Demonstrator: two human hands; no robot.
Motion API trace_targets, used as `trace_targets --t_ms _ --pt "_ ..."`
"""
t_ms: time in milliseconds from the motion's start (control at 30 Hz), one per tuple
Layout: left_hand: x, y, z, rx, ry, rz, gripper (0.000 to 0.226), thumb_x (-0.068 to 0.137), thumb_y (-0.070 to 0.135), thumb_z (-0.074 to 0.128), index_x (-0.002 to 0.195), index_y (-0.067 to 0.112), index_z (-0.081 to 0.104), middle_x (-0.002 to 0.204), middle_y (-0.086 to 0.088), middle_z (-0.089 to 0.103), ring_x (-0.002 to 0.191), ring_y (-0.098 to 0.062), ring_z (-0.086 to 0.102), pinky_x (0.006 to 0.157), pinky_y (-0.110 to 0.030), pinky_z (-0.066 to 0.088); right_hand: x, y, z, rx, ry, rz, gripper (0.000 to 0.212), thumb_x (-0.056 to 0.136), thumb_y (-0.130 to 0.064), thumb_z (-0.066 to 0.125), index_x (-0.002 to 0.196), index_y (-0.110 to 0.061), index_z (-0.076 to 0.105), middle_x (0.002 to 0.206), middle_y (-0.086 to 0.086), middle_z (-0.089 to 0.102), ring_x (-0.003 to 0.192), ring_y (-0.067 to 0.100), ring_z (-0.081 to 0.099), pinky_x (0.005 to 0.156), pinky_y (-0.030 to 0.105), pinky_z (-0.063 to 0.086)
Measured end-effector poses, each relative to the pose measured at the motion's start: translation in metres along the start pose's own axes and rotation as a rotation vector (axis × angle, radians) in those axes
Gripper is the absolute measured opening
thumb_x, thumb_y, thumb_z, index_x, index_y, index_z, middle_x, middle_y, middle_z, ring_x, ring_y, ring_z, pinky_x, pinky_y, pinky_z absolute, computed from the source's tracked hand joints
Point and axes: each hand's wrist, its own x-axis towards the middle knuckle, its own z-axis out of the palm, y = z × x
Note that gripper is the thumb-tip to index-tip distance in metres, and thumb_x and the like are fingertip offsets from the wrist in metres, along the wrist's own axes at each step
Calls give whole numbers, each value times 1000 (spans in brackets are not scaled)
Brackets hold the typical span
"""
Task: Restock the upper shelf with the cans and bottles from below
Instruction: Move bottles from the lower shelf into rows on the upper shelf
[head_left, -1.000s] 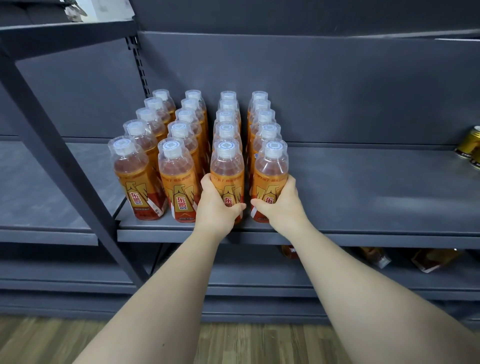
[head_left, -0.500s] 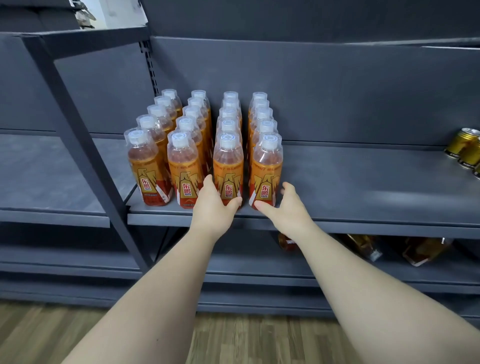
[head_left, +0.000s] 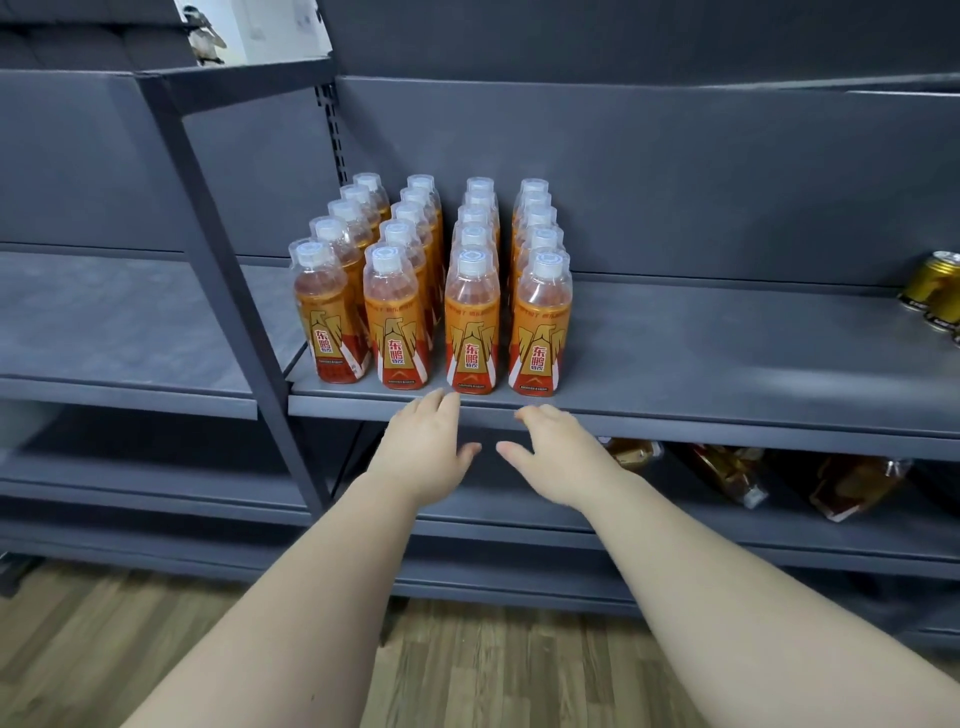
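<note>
1. The upper shelf (head_left: 727, 364) is a flat, matt dark grey metal board with a squared front lip; the floor (head_left: 156, 649) below is wood-grain plank
2. The bottles (head_left: 431, 291) are clear plastic with rounded shoulders, white caps, amber drink and glossy orange-and-red labels
3. They stand upright on the left part of the upper shelf in four rows running from near to far, five deep
4. Gold cans (head_left: 932, 286) sit at the far right edge of the same shelf, well apart from the bottles
5. On the lower shelf (head_left: 675, 525), more bottles (head_left: 737, 475) lie on their sides, partly hidden
6. The left hand (head_left: 423, 452) and right hand (head_left: 563, 454) hang open and empty just near of the shelf lip, fingers loosely spread
7. A second ago each hand gripped a front bottle in the two right rows; both have let go and drawn back
</note>
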Motion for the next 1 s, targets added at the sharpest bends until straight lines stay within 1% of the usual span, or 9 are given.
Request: trace_targets --t_ms 67,100,167,233,300,567,867,1000 --pt "-3 -8 0 24 -14 3 65 98 44 54 150 12 31 156 -7 35 143 -26 33 116 -39 29 -3 -5 2 -24 -80 -11 64 100 -53 49 154 -24 32 160 0 33 146 21 32 114 42 36" --pt "-4 -14 1 37 -31 3 66 98 47 53 151 13 30 158 -7 32 144 -26 31 118 -40 28 -4 -8 4 -39 -133 -15 67 99 -55 47 156 -25 29 163 0 27 149 21 26 118 43 30" --pt "-8 -27 5 116 -104 12 72 98 53 48 154 16 23 162 -8 24 148 -29 23 121 -45 22 -6 -13 10 -73 -228 -10 72 100 -60 40 159 -26 20 167 0 12 154 21 9 123 44 16" --pt "-13 -41 10 200 -184 14 77 97 58 45 156 18 15 165 -9 15 151 -32 15 122 -48 15 -9 -18 19 -93 -270 9 73 101 -61 36 160 -26 14 168 0 4 154 21 1 123 45 8" --pt "-18 -54 14 209 -215 4 79 97 59 44 157 19 13 166 -9 11 151 -33 12 123 -49 13 -10 -24 28 -102 -271 26 72 101 -61 35 160 -26 13 168 1 3 154 22 0 123 45 8" --pt "-27 -85 15 149 -211 6 77 98 58 43 157 18 16 165 -9 13 151 -33 13 123 -48 14 -15 -49 38 -141 -244 53 71 101 -60 36 160 -27 14 168 1 6 154 24 4 123 47 15" --pt "-40 -112 18 118 -206 37 71 99 54 45 154 17 22 163 -10 20 149 -31 20 122 -47 19 -21 -70 47 -174 -224 87 71 101 -60 37 160 -27 15 168 0 9 154 24 10 122 46 21" --pt "-43 -120 24 107 -223 37 68 99 53 45 152 16 25 162 -10 22 147 -32 23 120 -46 21 -21 -77 57 -184 -249 75 70 102 -58 37 160 -26 14 168 1 8 154 25 9 122 44 19"
